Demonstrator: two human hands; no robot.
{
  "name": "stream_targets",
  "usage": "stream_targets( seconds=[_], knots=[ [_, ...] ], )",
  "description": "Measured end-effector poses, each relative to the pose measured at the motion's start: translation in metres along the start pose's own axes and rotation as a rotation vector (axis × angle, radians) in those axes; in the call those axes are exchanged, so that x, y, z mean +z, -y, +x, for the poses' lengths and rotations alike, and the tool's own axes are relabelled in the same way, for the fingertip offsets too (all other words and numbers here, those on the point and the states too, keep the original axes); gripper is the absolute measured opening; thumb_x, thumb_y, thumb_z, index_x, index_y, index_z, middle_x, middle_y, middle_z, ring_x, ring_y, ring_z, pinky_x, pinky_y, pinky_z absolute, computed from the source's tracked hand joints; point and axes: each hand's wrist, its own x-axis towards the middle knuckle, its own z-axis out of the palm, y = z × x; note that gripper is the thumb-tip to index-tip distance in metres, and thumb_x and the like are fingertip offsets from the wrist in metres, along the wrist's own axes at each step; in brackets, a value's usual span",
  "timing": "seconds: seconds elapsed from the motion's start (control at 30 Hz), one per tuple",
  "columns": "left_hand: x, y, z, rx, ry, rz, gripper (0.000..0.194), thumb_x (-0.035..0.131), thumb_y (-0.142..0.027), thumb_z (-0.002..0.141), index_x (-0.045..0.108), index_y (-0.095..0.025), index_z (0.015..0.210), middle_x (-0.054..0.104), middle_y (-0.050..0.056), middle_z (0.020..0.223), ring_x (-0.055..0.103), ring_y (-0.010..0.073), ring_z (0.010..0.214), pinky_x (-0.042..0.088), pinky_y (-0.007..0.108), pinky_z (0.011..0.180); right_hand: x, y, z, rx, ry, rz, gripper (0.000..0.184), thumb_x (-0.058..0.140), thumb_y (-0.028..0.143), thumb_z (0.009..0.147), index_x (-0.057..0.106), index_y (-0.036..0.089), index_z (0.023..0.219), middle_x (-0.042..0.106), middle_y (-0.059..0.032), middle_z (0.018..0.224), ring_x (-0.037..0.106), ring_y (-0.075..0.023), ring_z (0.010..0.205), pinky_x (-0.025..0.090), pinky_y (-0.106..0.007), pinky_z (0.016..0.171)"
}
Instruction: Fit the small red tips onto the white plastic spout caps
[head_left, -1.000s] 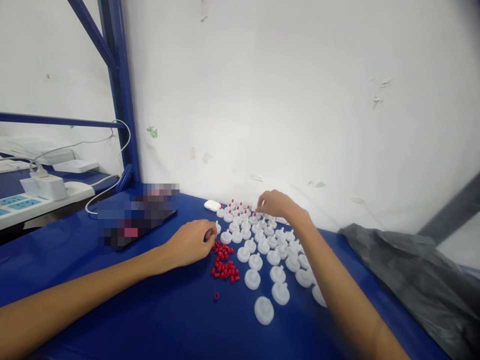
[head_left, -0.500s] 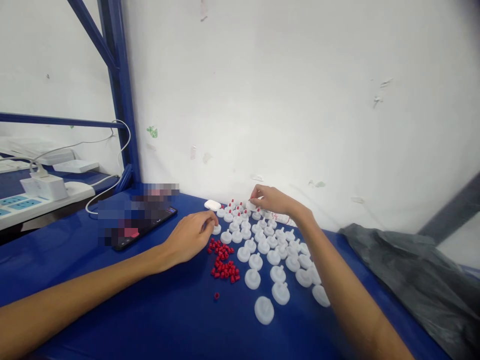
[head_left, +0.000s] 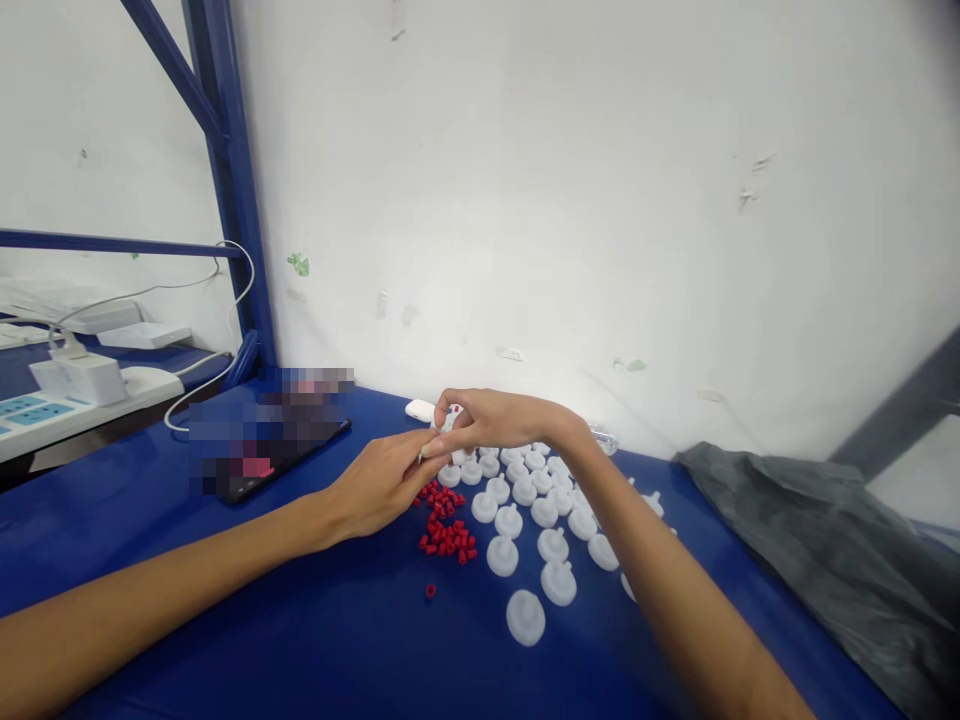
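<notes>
My left hand (head_left: 384,475) and my right hand (head_left: 491,418) meet above the blue table, fingertips together. The left fingers are closed in a pinch, and what they hold is hidden. My right thumb and fingers curl over the same spot; I cannot make out anything between them. Beneath and right of the hands stand many white round plastic caps with a short spout (head_left: 508,521), partly covered by my right hand and arm. Small red caps (head_left: 448,540) lie loose in a pile just below my left hand, one red cap (head_left: 430,591) apart from it.
A phone (head_left: 285,460), partly blurred out, lies on the blue table (head_left: 315,620) to the left. A white oval object (head_left: 419,410) sits behind the hands. Dark grey sheeting (head_left: 810,540) covers the right side. A white power strip (head_left: 150,385) with cables stands far left.
My right hand has moved left from the red-tipped white caps at the back and now meets my left hand. The left hand has stayed near its place. The view has shifted slightly.
</notes>
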Motion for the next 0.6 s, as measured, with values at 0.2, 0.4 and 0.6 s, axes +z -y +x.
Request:
stream_targets(
  seconds=[0.2,0.4,0.6],
  knots=[
    [0.002,-0.008,0.0,-0.033,0.04,-0.143,0.046,0.039,-0.05,0.103,0.046,-0.023,0.066,0.049,-0.004,0.059,0.046,0.0159,0.055,0.034,0.031,0.058,0.0,-0.002,0.006,0.001,0.02,0.021,0.049,0.088,0.055,0.075,0.066,0.023,0.103,0.067,0.0059,0.071,0.053,-0.0114,0.063,0.039,-0.025,0.059],
    [0.015,-0.006,-0.002,-0.128,0.0,-0.258,0.052,0.032,-0.06,0.103,0.039,-0.025,0.065,0.042,-0.006,0.051,0.041,0.0146,0.047,0.035,0.029,0.049,-0.005,-0.006,0.0,-0.013,-0.112,-0.059,0.036,0.084,0.046,0.081,0.072,0.022,0.106,0.078,-0.001,0.082,0.068,-0.0175,0.079,0.046,-0.026,0.067],
    [0.0,-0.005,0.003,-0.144,-0.161,-0.226,0.05,0.043,-0.057,0.102,0.049,-0.022,0.067,0.047,-0.005,0.058,0.041,0.0148,0.057,0.031,0.03,0.056,-0.003,-0.007,-0.001,-0.042,-0.015,-0.102,0.039,0.075,0.059,0.086,0.077,0.022,0.096,0.08,-0.0025,0.092,0.07,-0.017,0.081,0.048,-0.026,0.066]
  ],
)
